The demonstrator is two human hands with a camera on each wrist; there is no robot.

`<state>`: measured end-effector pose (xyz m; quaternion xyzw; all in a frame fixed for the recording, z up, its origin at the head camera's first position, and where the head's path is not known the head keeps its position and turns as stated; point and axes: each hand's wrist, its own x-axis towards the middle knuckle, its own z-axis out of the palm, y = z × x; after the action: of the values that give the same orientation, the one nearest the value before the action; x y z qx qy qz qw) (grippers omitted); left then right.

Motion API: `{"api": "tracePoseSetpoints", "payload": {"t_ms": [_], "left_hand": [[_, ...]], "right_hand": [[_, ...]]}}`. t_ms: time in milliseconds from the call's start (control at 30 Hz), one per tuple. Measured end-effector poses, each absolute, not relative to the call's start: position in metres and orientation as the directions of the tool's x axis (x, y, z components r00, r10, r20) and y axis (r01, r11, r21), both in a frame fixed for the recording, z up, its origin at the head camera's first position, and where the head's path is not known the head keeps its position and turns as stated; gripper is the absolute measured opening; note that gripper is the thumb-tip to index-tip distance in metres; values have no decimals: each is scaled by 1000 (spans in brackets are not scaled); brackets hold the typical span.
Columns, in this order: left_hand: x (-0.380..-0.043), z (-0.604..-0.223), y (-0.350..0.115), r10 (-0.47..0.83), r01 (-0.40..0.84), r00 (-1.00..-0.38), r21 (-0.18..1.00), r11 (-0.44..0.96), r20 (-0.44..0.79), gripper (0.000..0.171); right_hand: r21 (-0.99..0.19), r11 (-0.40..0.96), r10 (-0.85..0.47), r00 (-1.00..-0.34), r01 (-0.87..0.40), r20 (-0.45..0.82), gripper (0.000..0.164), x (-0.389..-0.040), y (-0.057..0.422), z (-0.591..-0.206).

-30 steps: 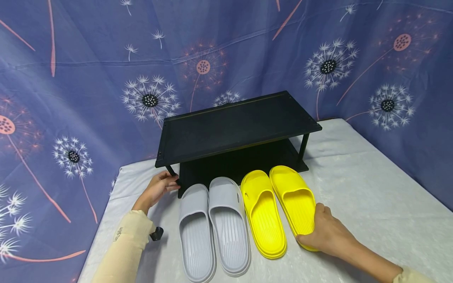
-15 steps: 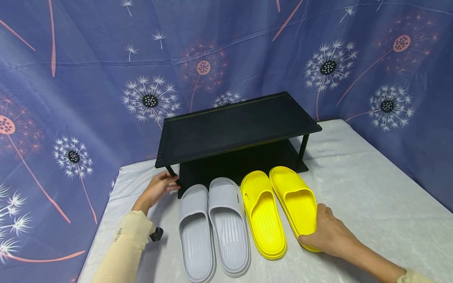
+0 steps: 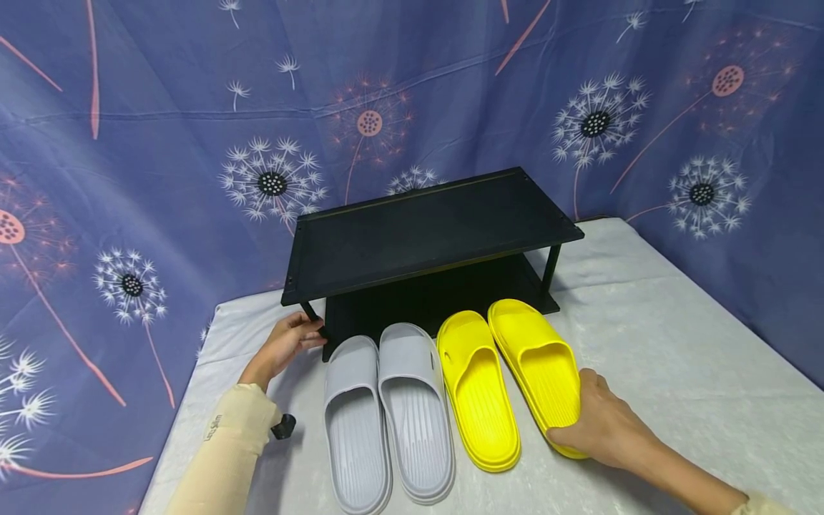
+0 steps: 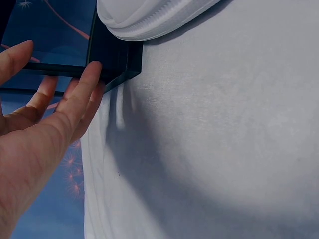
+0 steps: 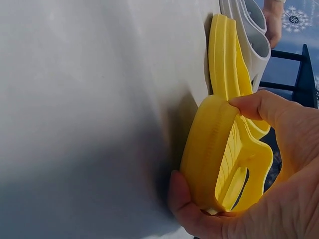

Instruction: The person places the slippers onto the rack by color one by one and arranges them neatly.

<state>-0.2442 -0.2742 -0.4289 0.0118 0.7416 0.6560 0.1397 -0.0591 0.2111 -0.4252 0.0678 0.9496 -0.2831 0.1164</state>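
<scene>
A pair of yellow slippers lies side by side at the front of the black shoe rack [image 3: 438, 229]. My right hand [image 3: 601, 422] grips the heel end of the right yellow slipper [image 3: 543, 365], thumb on the inner edge and fingers round the outer side. In the right wrist view, the held slipper [image 5: 207, 149] is tilted beside the left yellow slipper [image 3: 486, 408]. At the rack's front left post, my left hand [image 3: 283, 347] touches it with fairly straight fingers. The left wrist view shows these fingertips [image 4: 92, 69] against the black post, thumb apart.
Two grey slippers, the left one [image 3: 357, 422] and the right one [image 3: 417, 408], lie left of the yellow pair, toes at the rack's lower shelf [image 3: 412, 293]. A white cloth [image 3: 676, 343] covers the table. Behind hangs a blue dandelion-print curtain [image 3: 438, 71].
The right hand has shifted slightly right with the heel of the held yellow slipper, turning the slipper a little. My left hand, the rack and the grey slippers stay in place.
</scene>
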Motion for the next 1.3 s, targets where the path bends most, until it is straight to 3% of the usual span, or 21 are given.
{"api": "tracePoseSetpoints", "payload": {"t_ms": [933, 1300], "left_hand": [[-243, -426, -274, 200, -173, -959, 975, 139, -199, 19], [-244, -425, -274, 213, -160, -958, 975, 155, -192, 20]], "right_hand": [[-505, 855, 27, -982, 119, -186, 104, -57, 214, -398], [-482, 868, 20, -978, 121, -210, 108, -57, 211, -384]]}}
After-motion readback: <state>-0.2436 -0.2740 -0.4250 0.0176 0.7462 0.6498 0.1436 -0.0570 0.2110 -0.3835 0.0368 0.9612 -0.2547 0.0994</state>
